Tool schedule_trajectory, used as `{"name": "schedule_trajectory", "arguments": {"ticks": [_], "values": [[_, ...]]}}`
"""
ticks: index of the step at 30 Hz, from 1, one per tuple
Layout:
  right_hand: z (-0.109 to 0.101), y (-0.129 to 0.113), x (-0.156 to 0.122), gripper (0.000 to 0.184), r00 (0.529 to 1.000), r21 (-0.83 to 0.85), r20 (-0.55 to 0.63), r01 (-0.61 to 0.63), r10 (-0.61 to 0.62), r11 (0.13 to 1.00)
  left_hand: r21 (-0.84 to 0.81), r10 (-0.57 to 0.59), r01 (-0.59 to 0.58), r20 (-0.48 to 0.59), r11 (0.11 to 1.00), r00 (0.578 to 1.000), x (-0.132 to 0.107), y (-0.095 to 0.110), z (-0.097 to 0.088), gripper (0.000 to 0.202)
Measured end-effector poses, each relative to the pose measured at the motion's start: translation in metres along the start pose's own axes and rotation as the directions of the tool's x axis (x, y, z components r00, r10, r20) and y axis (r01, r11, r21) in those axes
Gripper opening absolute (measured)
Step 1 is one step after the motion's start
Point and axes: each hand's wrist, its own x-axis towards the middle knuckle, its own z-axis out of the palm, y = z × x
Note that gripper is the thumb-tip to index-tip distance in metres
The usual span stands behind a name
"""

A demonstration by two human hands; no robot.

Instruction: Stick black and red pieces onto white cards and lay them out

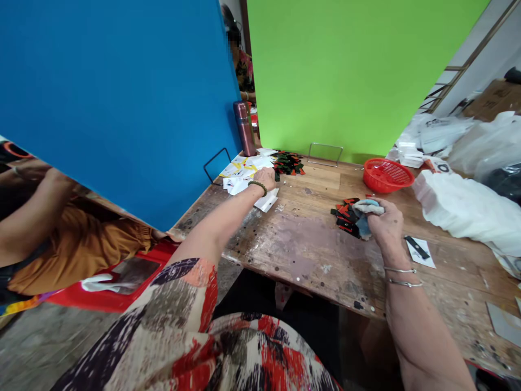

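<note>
The patterned shirt (268, 347) is nearest, in front of the worn wooden table (309, 258). To the left, a person in brown trousers (85, 244) is partly in view beside a red stool (150, 296). At the table's right, a white card (427, 251) lies flat with 1 black strip (417, 248) on it, just beside the right wrist, which wears 2 silver bracelets (401, 276). The right hand (386, 221) grips a bunched pale blue-grey cloth (368, 206) over a small heap of black and red pieces (345, 217). Farther off, the left hand (266, 178), with 1 braided bracelet (258, 187) at its wrist, is at a spread of white and yellow papers (240, 169); its fingertips are hidden, so I cannot tell whether it grasps anything. A red basket (374, 182) stands past the right hand, near white plastic bags (456, 212). Just beyond the left hand is a larger pile of black and red pieces (290, 163). Behind are 2 wire frames, a metallic pink flask (245, 130) standing upright, a blue panel (122, 98) and a green panel (345, 70).
</note>
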Motion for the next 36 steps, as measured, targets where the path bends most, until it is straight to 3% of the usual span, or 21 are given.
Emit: {"name": "schedule_trajectory", "arguments": {"ticks": [3,6,8,9,11,13,16,19,21,24,26,29,32,36], "values": [[0.008,0.000,-0.004,0.044,0.998,0.068,0.069,-0.009,0.004,0.998,-0.136,-0.067,0.058,-0.063,0.989,0.996,-0.002,0.003,-0.005,0.024],[0.018,-0.009,-0.012,0.043,0.985,0.153,0.152,0.055,-0.078,0.987,-0.460,-0.029,0.001,-0.054,0.888,0.998,-0.025,0.028,0.000,0.015],[0.024,-0.019,-0.020,0.044,0.970,0.200,0.159,0.153,-0.186,0.968,-0.723,0.064,-0.011,0.047,0.690,0.997,-0.051,0.057,0.010,0.014],[0.027,-0.024,-0.024,0.046,0.961,0.216,0.148,0.200,-0.234,0.956,-0.822,0.164,-0.008,0.104,0.569,0.981,-0.066,0.073,0.017,0.014],[0.029,-0.033,-0.030,0.047,0.950,0.248,0.143,0.236,-0.277,0.940,-0.949,0.399,0.003,0.136,0.315,0.907,-0.093,0.104,0.029,0.023],[0.028,-0.038,-0.031,0.042,0.952,0.308,0.205,0.155,-0.225,0.939,-0.991,0.539,0.030,0.096,0.130,0.837,-0.113,0.126,0.039,0.030],[0.021,-0.038,-0.026,0.033,0.950,0.402,0.307,-0.071,-0.062,0.913,-0.991,0.574,0.130,0.122,0.028,0.809,-0.122,0.141,0.043,0.032],[0.015,-0.033,-0.018,0.035,0.943,0.437,0.331,-0.192,0.042,0.879,-0.984,0.563,0.169,0.174,0.062,0.808,-0.116,0.142,0.042,0.030],[0.012,-0.029,-0.014,0.035,0.943,0.419,0.317,-0.230,0.096,0.878,-0.984,0.580,0.092,0.163,0.150,0.798,-0.106,0.140,0.042,0.026],[0.006,-0.016,-0.006,0.035,0.966,0.343,0.186,-0.237,0.181,0.909,-0.868,0.547,-0.232,0.053,0.439,0.836,-0.078,0.129,0.040,0.016],[-0.001,-0.004,0.001,0.036,0.974,0.222,0.076,-0.226,0.214,0.949,-0.620,0.497,-0.417,-0.050,0.665,0.866,-0.050,0.117,0.037,0.022],[-0.013,0.011,0.010,0.041,0.982,-0.027,-0.023,-0.190,0.190,0.981,-0.253,0.430,-0.427,-0.049,0.868,0.902,-0.003,0.097,0.031,0.040],[-0.018,0.017,0.013,0.048,0.994,-0.166,-0.040,-0.105,0.100,0.980,-0.045,0.397,-0.397,-0.019,0.917,0.918,0.035,0.084,0.029,0.048],[-0.013,0.014,0.009,0.048,0.999,-0.195,0.016,-0.047,0.051,0.980,0.032,0.413,-0.416,0.057,0.909,0.909,0.064,0.083,0.032,0.041]]}}
